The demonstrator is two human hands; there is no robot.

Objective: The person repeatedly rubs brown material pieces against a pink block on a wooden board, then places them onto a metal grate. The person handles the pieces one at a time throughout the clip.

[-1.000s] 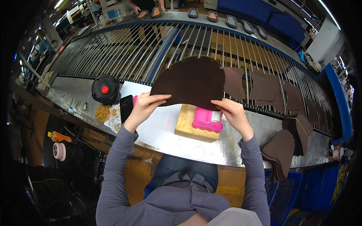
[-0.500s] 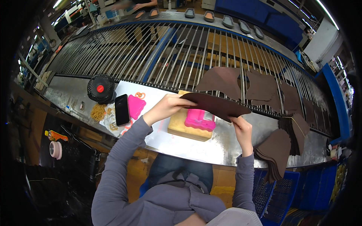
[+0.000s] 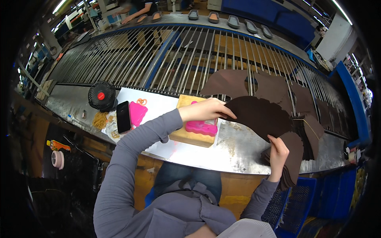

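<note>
A dark brown cut sheet piece [image 3: 258, 115], leather-like, is held between my two hands, tilted over the right part of the metal table. My left hand [image 3: 206, 110] is closed on its left edge, reaching across above the pink wavy-edged object. Fingers and thumb of my right hand [image 3: 279, 152] pinch its near right edge, close to a stack of similar brown pieces [image 3: 293, 148]. That pink object [image 3: 201, 128] lies on a thick yellowish block [image 3: 190, 137], partly hidden behind my left hand.
Brown pieces [image 3: 226, 82] lie along the metal roller rack [image 3: 198, 59] beyond the table. To the left are a black fan [image 3: 102, 96], a phone [image 3: 124, 117], a pink pad [image 3: 138, 113] and rubber bands [image 3: 100, 120]. A person [image 3: 139, 10] works at the far side.
Both hands have carried the brown piece to the right, from above the yellow block to beside the stack. Its broad face now shows more. The view has shifted slightly.
</note>
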